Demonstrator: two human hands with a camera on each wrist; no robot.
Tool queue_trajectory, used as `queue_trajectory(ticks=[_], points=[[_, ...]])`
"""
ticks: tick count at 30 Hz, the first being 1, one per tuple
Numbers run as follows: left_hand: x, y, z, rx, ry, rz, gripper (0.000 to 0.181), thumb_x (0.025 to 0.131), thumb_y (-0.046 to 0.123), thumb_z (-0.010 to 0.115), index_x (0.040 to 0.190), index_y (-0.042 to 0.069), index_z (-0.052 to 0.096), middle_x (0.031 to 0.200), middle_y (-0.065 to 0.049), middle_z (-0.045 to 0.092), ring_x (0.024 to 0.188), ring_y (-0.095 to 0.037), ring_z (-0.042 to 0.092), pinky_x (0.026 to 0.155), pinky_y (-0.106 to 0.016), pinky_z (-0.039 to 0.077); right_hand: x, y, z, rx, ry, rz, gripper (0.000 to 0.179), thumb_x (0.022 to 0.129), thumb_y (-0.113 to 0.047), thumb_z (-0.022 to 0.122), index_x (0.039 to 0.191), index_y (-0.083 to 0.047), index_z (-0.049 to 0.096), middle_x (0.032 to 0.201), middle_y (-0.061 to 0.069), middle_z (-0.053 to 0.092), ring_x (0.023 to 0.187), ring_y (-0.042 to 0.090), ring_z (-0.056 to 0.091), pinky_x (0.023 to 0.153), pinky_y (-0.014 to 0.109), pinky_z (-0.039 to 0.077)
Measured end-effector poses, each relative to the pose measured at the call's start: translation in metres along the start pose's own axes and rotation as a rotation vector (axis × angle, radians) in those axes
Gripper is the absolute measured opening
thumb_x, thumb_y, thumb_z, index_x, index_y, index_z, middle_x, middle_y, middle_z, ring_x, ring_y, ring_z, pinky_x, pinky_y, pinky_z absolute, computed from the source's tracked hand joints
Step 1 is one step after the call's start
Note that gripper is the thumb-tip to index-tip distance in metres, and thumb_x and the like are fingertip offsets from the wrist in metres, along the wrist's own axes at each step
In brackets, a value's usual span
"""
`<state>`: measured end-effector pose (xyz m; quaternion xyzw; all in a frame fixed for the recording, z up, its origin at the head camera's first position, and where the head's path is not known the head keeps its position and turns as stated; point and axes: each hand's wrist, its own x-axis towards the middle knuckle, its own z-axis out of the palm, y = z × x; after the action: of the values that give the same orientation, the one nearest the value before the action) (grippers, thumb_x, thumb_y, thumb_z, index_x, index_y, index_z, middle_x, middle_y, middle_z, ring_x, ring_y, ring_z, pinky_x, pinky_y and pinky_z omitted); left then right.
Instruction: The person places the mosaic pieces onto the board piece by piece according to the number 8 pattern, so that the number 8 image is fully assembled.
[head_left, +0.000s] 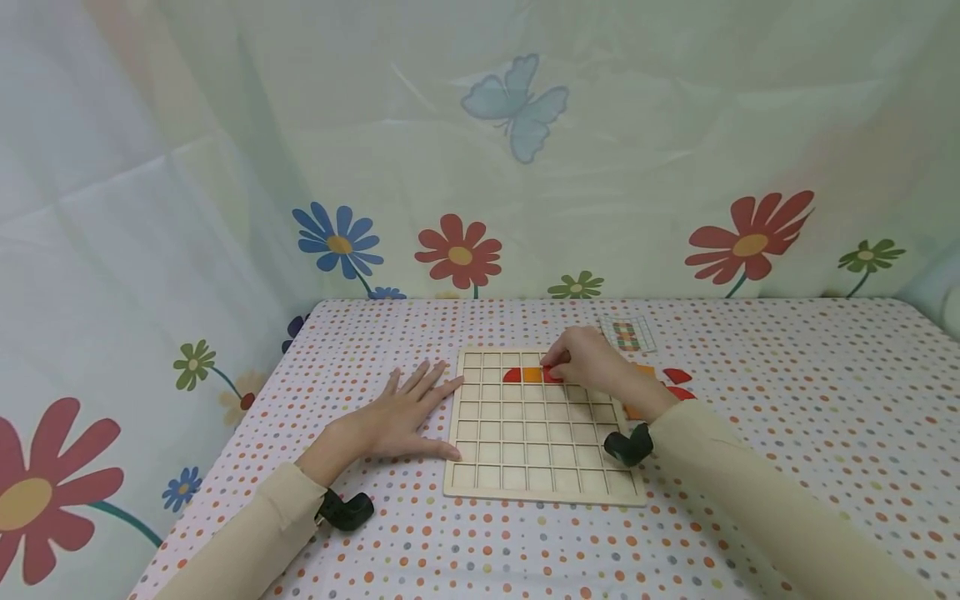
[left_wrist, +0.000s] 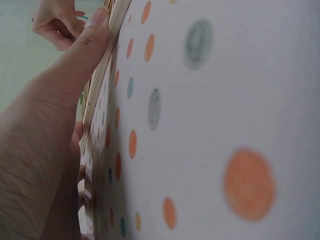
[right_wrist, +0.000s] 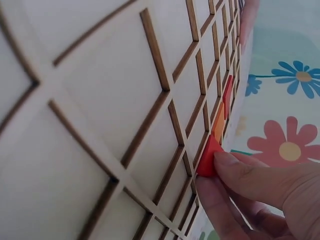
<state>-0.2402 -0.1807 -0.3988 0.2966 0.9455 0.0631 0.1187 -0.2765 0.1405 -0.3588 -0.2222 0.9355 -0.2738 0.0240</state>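
Observation:
A wooden grid board [head_left: 517, 456] lies on the dotted tablecloth. In its second row from the back sit a red quarter-round piece [head_left: 513, 376] and, to its right, an orange square piece [head_left: 532, 375]. My right hand [head_left: 592, 360] pinches another red quarter-round piece [right_wrist: 207, 157] between thumb and fingers, at the cell right beside the orange square. Fingers spread, my left hand [head_left: 401, 414] lies at the board's left side, its thumb and a fingertip touching the edge. The thumb [left_wrist: 85, 45] shows on the board's edge in the left wrist view.
Behind the right hand lies a small printed pattern card [head_left: 628, 334]. Right of the board are loose red pieces [head_left: 677, 376] and orange pieces [head_left: 643, 369], partly hidden by the right forearm. A flowered curtain [head_left: 600, 208] hangs behind the table.

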Motion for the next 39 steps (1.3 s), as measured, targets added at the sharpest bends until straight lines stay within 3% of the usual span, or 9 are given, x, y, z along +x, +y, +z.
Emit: queue_trajectory(ticks=[8,12,21,26,27,30,33,34,39], points=[[0.001,0.002,-0.002,0.001,0.002,0.003,0.107,0.088,0.084,0.055,0.170,0.033,0.010,0.176,-0.006,-0.002,0.161,-0.031,-0.006,0.125,-0.064,-0.001,-0.002,0.004,0.000,-0.004,0.010,0.006,0.017,0.092,0.011,0.071,0.087,0.000,0.083,0.093,0.014,0.079,0.089,0.029,0.073,0.076,0.039,0.060],[0.001,0.004,-0.002,-0.003,0.003,0.005,0.107,0.088,0.083,0.056,0.170,0.032,0.011,0.176,-0.006,-0.002,0.161,-0.031,-0.006,0.126,-0.064,-0.001,-0.005,0.006,0.001,0.018,0.025,0.028,0.013,0.093,0.008,0.073,0.090,-0.001,0.083,0.097,0.014,0.079,0.092,0.030,0.073,0.081,0.043,0.060],[-0.002,0.007,-0.002,-0.002,-0.001,0.000,0.107,0.088,0.082,0.058,0.170,0.030,0.012,0.176,-0.008,0.000,0.161,-0.033,-0.004,0.125,-0.065,0.001,-0.014,0.012,0.003,0.066,0.026,0.020,0.009,0.092,0.001,0.077,0.100,0.001,0.081,0.098,0.011,0.076,0.088,0.025,0.071,0.079,0.040,0.060],[-0.001,0.006,0.001,-0.003,-0.007,-0.001,0.108,0.088,0.084,0.056,0.170,0.031,0.011,0.177,-0.007,-0.001,0.161,-0.033,-0.004,0.125,-0.065,0.000,-0.032,0.015,-0.007,0.098,0.069,-0.005,0.010,0.092,0.000,0.078,0.101,0.002,0.080,0.094,0.010,0.074,0.081,0.021,0.069,0.074,0.040,0.060],[-0.001,0.005,0.001,-0.001,-0.007,-0.001,0.108,0.088,0.084,0.056,0.170,0.031,0.011,0.177,-0.007,0.000,0.161,-0.034,-0.004,0.125,-0.065,0.000,-0.036,0.015,-0.009,0.096,0.065,-0.010,0.009,0.091,0.001,0.078,0.100,0.002,0.080,0.094,0.009,0.074,0.081,0.021,0.070,0.083,0.045,0.059],[-0.001,0.004,0.001,0.005,-0.009,-0.006,0.107,0.088,0.083,0.056,0.170,0.031,0.011,0.177,-0.007,0.000,0.161,-0.034,-0.004,0.125,-0.066,0.000,-0.048,0.016,-0.012,0.073,0.038,-0.036,0.007,0.090,0.000,0.079,0.098,-0.001,0.080,0.092,0.006,0.074,0.081,0.020,0.070,0.086,0.048,0.059],[-0.002,0.003,0.001,0.010,-0.008,-0.005,0.107,0.088,0.082,0.057,0.170,0.030,0.011,0.176,-0.008,0.000,0.161,-0.035,-0.004,0.125,-0.066,0.000,-0.065,0.017,-0.014,0.068,-0.002,-0.049,0.007,0.090,-0.001,0.081,0.097,-0.003,0.080,0.092,0.002,0.073,0.079,0.015,0.068,0.082,0.039,0.059],[-0.002,0.003,0.001,0.008,-0.009,-0.003,0.107,0.089,0.082,0.057,0.170,0.030,0.011,0.176,-0.008,0.000,0.161,-0.035,-0.004,0.125,-0.066,0.000,-0.071,0.018,-0.015,0.069,-0.015,-0.044,0.008,0.089,-0.002,0.081,0.097,-0.004,0.080,0.092,0.001,0.072,0.079,0.014,0.066,0.072,0.033,0.058],[-0.002,0.005,-0.001,0.009,-0.001,-0.002,0.107,0.088,0.083,0.056,0.170,0.029,0.012,0.176,-0.009,0.001,0.161,-0.036,-0.002,0.124,-0.067,0.001,-0.103,0.026,-0.018,0.065,-0.050,-0.020,0.014,0.086,-0.004,0.085,0.098,-0.004,0.078,0.095,0.000,0.071,0.082,0.013,0.066,0.070,0.027,0.056]])
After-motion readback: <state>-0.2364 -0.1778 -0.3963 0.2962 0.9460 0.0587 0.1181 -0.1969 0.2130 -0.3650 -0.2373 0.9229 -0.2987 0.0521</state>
